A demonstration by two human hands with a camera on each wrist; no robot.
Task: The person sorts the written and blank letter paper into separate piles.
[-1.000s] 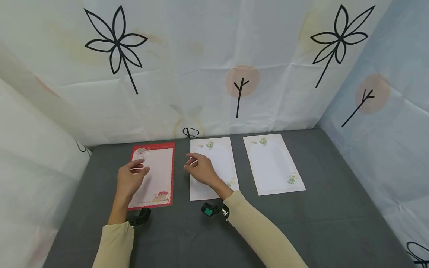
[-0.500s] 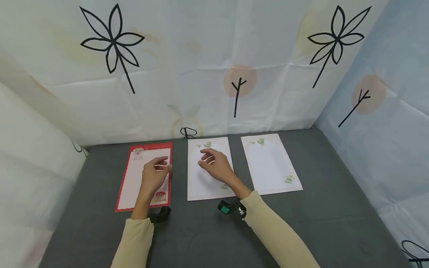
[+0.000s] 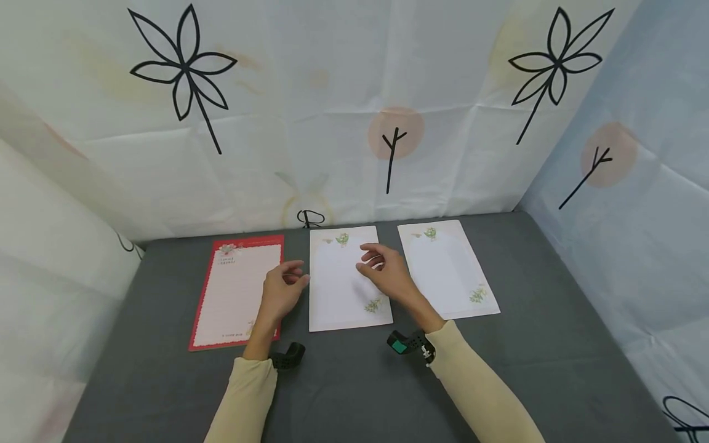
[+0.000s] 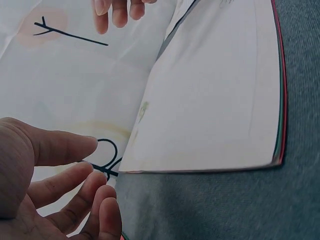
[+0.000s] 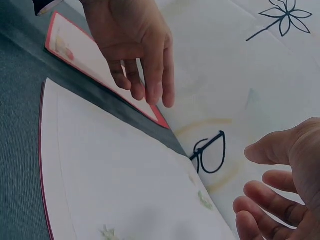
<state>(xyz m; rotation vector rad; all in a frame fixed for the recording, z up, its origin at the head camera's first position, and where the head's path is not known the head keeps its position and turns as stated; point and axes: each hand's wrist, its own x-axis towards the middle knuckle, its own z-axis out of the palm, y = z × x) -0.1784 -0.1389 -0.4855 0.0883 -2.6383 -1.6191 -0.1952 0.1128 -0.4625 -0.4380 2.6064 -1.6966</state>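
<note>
Three decorated sheets or thin pads of paper lie side by side on the dark grey table. On the left is the red-bordered paper. The middle white paper and the right white paper carry small green leaf prints. My left hand hovers over the gap between the red-bordered and middle papers, fingers loosely bent and holding nothing. Above the right edge of the middle paper is my right hand, also bare, its fingers relaxed. In the left wrist view, the middle paper shows a layered edge of some thickness.
A white cloth wall with leaf drawings stands behind the table. A pale blue cloth closes the right side and a white cloth the left. Each wrist wears a black strap.
Both hands have moved to the right. The left came from over the red-bordered paper, which has shifted slightly left and tilted; the right crossed the middle paper.
</note>
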